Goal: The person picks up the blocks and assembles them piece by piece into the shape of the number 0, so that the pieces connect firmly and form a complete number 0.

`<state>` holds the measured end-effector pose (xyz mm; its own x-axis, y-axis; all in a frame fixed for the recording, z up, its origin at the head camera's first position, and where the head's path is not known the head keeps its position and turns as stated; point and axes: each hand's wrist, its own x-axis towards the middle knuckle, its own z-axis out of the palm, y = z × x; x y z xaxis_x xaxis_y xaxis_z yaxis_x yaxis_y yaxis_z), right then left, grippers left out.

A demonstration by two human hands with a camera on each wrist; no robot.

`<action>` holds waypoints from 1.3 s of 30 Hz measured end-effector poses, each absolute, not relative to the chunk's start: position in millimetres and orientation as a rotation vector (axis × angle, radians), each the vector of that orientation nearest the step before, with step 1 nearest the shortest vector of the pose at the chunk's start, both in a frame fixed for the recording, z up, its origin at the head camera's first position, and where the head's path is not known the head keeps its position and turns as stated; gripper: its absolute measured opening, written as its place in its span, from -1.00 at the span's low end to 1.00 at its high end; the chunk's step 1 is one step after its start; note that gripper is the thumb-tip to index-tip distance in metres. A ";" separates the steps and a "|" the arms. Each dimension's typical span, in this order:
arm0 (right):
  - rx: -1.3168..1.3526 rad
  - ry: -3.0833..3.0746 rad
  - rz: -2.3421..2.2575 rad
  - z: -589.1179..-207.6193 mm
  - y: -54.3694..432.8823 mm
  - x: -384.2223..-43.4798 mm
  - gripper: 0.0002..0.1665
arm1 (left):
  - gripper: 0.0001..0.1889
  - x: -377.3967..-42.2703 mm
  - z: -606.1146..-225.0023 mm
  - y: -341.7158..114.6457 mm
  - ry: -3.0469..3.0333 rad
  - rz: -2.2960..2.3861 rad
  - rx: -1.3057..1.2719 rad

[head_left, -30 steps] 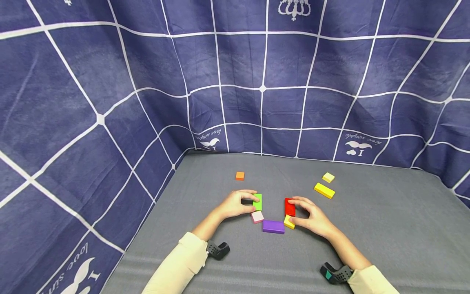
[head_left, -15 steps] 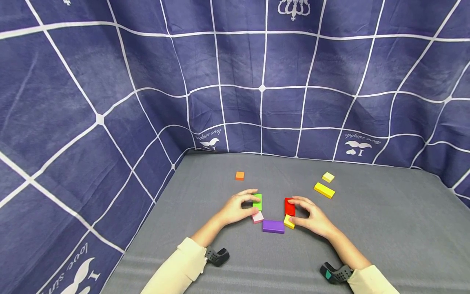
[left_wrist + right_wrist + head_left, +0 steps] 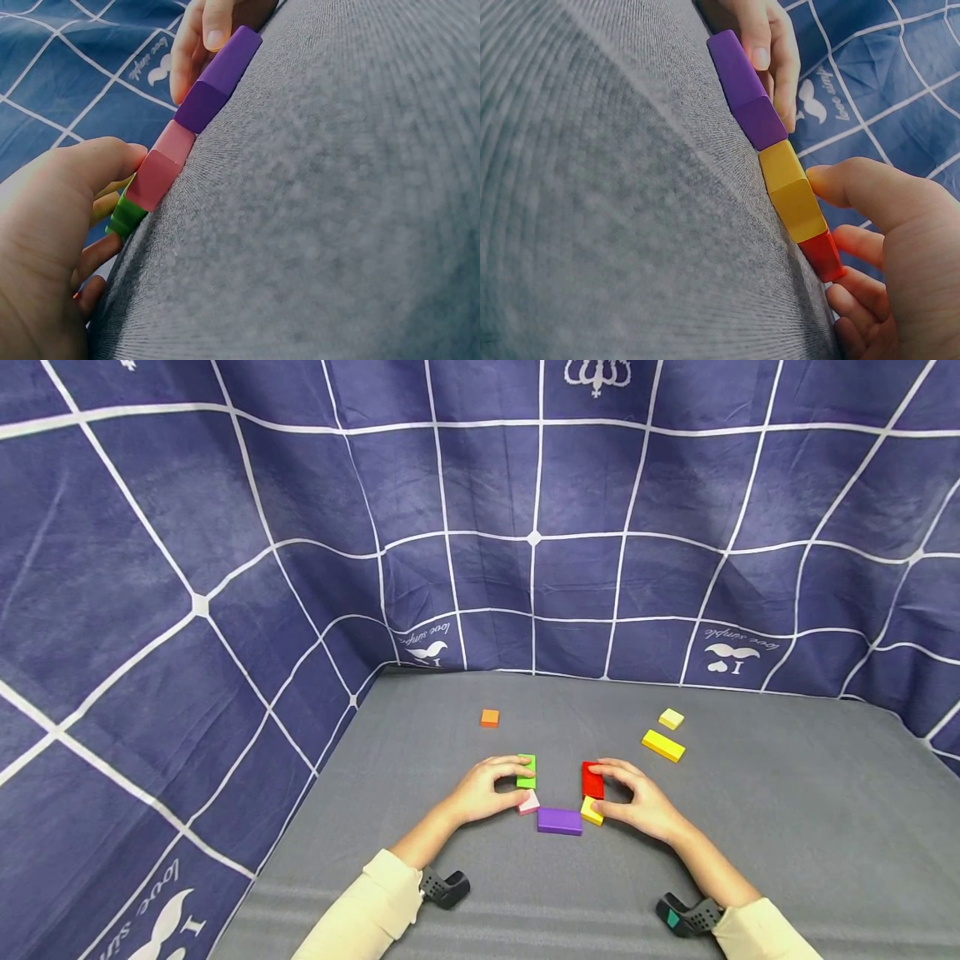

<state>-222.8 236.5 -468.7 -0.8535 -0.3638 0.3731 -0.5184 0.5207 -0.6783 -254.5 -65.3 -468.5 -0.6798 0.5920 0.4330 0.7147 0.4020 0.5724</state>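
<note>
In the head view, my left hand [image 3: 480,792] rests its thumb on a pink block [image 3: 529,802], with its fingers over a green block [image 3: 527,772] just behind. My right hand [image 3: 637,802] mirrors it: the thumb touches a yellow cube-like block [image 3: 592,811] and the fingertips lie on a red block [image 3: 592,780]. Between the pink and yellow blocks, at the front, lies a purple block [image 3: 559,822] that neither hand touches. The left wrist view has the thumb at the edge of the pink block [image 3: 161,166]. Fingers reach the red block [image 3: 823,256] in the right wrist view.
Farther back on the grey cloth surface [image 3: 787,793] lie a small orange block [image 3: 490,718], a long yellow block [image 3: 663,746] and a pale yellow block [image 3: 671,719]. A blue curtain with white lines [image 3: 495,577] closes off the back and left.
My left thumb has moved from beside the green block down onto the pink block, which has shifted slightly right. The right hand stays in place on the red and yellow blocks.
</note>
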 end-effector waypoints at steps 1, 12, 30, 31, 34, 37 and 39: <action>0.757 -2.574 1.243 -468.4 236.4 -222.8 -0.45 | -0.70 -254.8 -468.5 -65.4 -2.489 -1.139 -1.175; 0.752 -2.586 1.250 -465.8 234.8 -220.7 -0.44 | -0.70 -253.9 -466.2 -65.1 -2.504 -1.161 -1.171; 0.702 -2.611 1.289 -461.7 237.8 -226.1 -0.43 | -0.70 -255.1 -466.6 -66.2 -2.524 -1.177 -1.157; 0.690 -2.614 1.305 -459.1 239.2 -226.8 -0.44 | -0.70 -255.0 -466.3 -66.1 -2.523 -1.177 -1.158; 0.633 -2.612 1.342 -451.4 246.0 -230.5 -0.44 | -0.70 -254.9 -466.1 -65.8 -2.516 -1.179 -1.164; 0.558 -2.610 1.346 -443.0 256.8 -236.4 -0.45 | -0.69 -254.8 -466.9 -65.9 -2.519 -1.171 -1.169; 0.511 -2.611 1.324 -437.6 264.8 -241.7 -0.45 | -0.69 -254.8 -467.3 -66.2 -2.522 -1.167 -1.171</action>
